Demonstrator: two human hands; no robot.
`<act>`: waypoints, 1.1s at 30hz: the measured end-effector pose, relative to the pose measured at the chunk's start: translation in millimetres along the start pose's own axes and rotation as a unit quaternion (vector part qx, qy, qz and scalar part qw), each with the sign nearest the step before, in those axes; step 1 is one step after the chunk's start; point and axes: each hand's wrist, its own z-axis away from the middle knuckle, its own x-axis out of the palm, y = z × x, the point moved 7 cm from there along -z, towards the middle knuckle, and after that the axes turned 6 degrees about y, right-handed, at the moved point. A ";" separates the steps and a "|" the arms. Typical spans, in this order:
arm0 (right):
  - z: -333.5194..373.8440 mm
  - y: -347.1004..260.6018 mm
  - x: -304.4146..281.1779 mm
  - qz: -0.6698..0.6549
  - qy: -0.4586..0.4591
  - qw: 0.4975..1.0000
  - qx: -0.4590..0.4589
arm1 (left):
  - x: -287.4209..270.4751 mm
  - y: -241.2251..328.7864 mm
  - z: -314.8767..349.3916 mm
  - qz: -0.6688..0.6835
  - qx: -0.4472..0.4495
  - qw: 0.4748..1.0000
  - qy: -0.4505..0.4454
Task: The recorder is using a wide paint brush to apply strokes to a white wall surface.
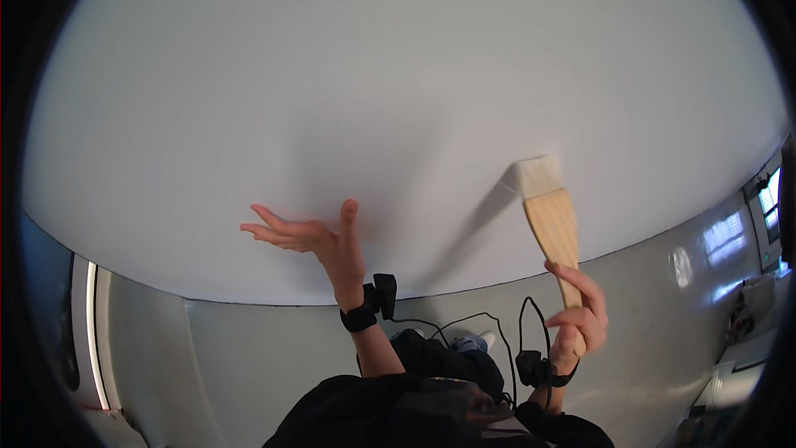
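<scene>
Dark clothing (340, 419) fills the lower middle of the frame. Right of centre, the right hand (583, 319) closes its fingers around the handle of a wooden brush (553, 220), tilted with its pale bristles (540, 177) uppermost, at or just above a white surface (207, 91); contact is unclear. The left hand (319, 241), left of centre, is empty, fingers spread wide. The step in hand looks like brushing; a stroke would call for a steady grip and flat bristles. Counted: one brush, two hands, two black wrist straps (358, 318).
</scene>
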 end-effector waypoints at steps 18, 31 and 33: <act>12.4 25.2 13.3 0.079 -0.114 0.983 0.123 | 0.5 3.8 0.9 0.008 -0.008 1.000 -0.002; 0.7 7.0 5.4 0.052 -0.056 0.996 0.050 | -1.8 -5.1 -0.7 -0.015 0.006 1.000 0.002; 4.6 13.0 5.5 0.082 -0.077 0.992 0.065 | -0.7 -2.3 0.8 -0.011 0.006 1.000 0.001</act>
